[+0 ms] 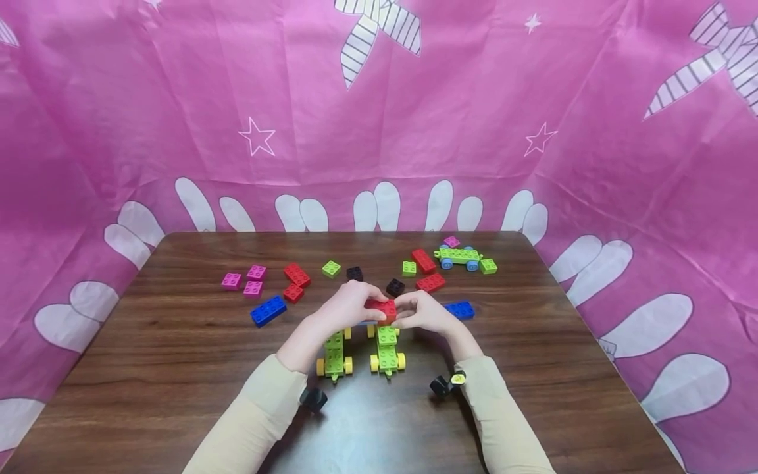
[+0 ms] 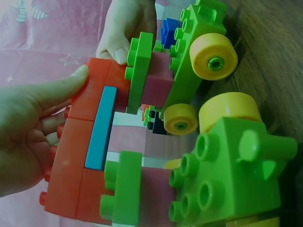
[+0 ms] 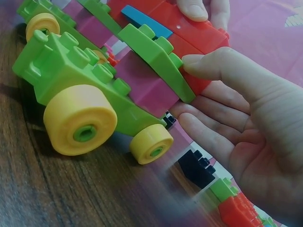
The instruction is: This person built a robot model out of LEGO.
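A bridge-like model of toy building blocks stands between my hands. Its top is made of red bricks (image 1: 387, 310), with a blue brick (image 2: 101, 128) beneath them. Two green wheeled bases (image 1: 387, 359) with yellow wheels (image 3: 80, 119) carry it, each topped by a pink brick (image 3: 146, 84) and a green brick (image 3: 150, 56). My left hand (image 1: 353, 305) grips the red top, thumb on one face and fingers behind by the studs. From the other side, my right hand (image 1: 424, 311) pinches the red bricks near the green brick. Some of its fingers are partly hidden.
Loose pink bricks (image 1: 252, 288), red bricks (image 1: 297, 274) and a blue brick (image 1: 268, 311) lie left on the wooden table (image 1: 148, 368). Behind the hands are black bricks (image 1: 395, 287). A green car base with blue wheels (image 1: 458, 256) stands back right, near another blue brick (image 1: 460, 310).
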A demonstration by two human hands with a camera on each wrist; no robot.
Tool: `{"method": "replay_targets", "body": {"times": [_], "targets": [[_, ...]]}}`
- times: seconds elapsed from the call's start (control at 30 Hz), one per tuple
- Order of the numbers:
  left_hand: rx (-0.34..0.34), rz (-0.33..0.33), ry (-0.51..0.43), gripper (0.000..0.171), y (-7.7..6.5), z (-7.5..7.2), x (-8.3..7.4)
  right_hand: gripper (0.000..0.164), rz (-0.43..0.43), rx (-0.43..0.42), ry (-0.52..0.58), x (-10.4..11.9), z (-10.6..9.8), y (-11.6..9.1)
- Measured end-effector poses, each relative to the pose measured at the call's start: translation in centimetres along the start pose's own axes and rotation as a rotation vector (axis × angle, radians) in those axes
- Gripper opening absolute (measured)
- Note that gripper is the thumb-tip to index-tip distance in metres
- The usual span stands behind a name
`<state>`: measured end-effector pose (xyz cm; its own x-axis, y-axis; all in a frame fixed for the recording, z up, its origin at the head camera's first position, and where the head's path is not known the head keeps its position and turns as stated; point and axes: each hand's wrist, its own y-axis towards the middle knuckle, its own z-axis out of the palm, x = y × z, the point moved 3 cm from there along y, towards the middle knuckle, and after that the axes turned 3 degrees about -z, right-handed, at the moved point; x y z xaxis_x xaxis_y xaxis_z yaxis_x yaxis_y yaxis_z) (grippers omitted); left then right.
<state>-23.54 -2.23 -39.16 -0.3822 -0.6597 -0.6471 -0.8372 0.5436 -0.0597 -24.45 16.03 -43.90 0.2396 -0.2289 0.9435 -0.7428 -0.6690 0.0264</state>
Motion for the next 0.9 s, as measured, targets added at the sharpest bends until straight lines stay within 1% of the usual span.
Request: {"method": "replay_targets", "body": {"times": [0.17,0.23,0.43,0.47,0.6,0.63,0.77,0.87,0.9], "targets": [[0.012,0.012,-0.033,0.029,-0.1,0.1,0.4,0.031,0.002,0.004,0.02,-0.2,0.1,0.0],[0.01,0.023,-0.028,0.031,-0.1,0.1,0.4,0.031,0.003,0.004,0.022,-0.2,0.0,0.0],[-0.031,0.078,0.039,0.043,-0.5,0.3,0.5,0.032,0.006,0.001,0.026,-0.3,-0.1,-0.1],[-0.04,0.085,0.04,0.044,-0.7,0.3,0.5,0.032,0.006,0.003,0.027,-0.3,-0.1,-0.1],[-0.065,0.076,0.002,0.048,-1.2,0.1,0.9,0.033,0.009,0.009,0.026,-0.2,0.0,0.0],[-0.071,0.069,-0.011,0.048,-1.3,0.0,1.1,0.032,0.012,0.008,0.025,-0.2,0.0,0.0],[-0.091,0.06,-0.038,0.049,-1.9,-0.7,2.3,0.032,0.02,-0.002,0.015,-1.9,-0.1,0.4],[-0.113,0.072,-0.072,0.053,-2.6,-1.4,3.4,0.032,0.017,-0.009,0.007,-3.3,-0.3,0.6],[-0.123,0.073,-0.086,0.054,-2.9,-1.6,3.9,0.032,0.016,-0.009,0.002,-3.3,-0.3,0.6]]}}
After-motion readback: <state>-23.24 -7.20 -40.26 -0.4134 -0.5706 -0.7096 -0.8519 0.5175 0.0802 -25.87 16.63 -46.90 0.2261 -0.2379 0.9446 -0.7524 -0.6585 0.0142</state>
